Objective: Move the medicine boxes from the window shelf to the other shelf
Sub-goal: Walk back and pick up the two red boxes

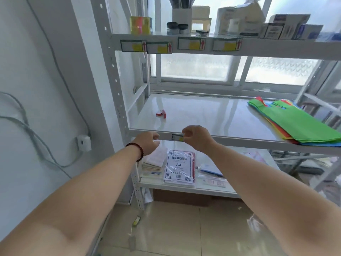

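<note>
Several medicine boxes (287, 27) stand in a row at the right end of the top shelf (258, 47), in front of the window. The middle shelf (203, 111) is a white board. Both my hands hover at its front edge and hold nothing. My left hand (147, 143), with a dark bead bracelet on the wrist, has its fingers loosely spread. My right hand (195, 137) has curled fingers, apart, right by a small label holder (177, 137) on the shelf edge.
A small red piece (162, 114) lies on the middle shelf, with coloured fabric bags (295, 124) at its right. The top shelf also holds a yellow tape roll (140, 24), dark jars and a white pen cup. A4 paper (179, 167) lies on the lower shelf.
</note>
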